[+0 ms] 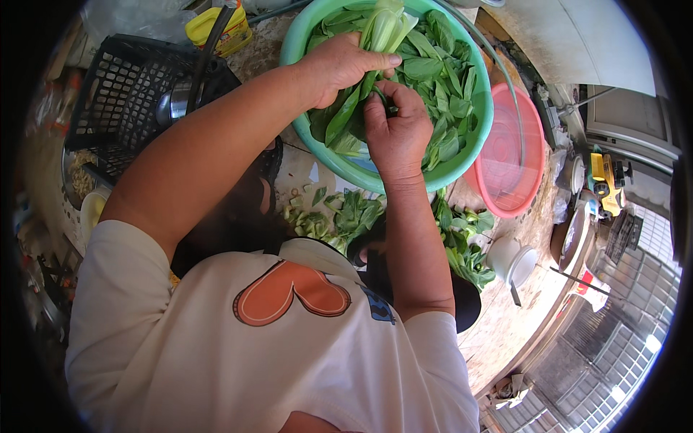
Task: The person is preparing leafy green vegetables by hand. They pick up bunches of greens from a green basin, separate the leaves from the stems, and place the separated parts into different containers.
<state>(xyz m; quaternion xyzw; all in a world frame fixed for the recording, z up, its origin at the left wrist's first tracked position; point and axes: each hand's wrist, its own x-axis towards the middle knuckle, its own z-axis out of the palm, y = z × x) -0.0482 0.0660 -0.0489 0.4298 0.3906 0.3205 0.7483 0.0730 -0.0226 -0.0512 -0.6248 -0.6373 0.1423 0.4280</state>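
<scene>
A head of leafy greens (381,27), likely bok choy, is gripped in my left hand (346,67). Its pale stem base points up and its leaves hang down. Just below and to the right, my right hand (400,122) pinches a dark green stem or leaf of it between thumb and forefinger. Both hands are over a large green plastic basin (483,116). Many loose green leaves (446,81) fill the basin, and some water shows at its near side.
A pink plastic basin (506,187) stands right of the green one. Cut greens (360,214) and more greens (468,238) lie on the floor before me. A black plastic crate (89,116), a yellow container (238,38), a white bucket (503,257) and a toy truck (606,184) stand around.
</scene>
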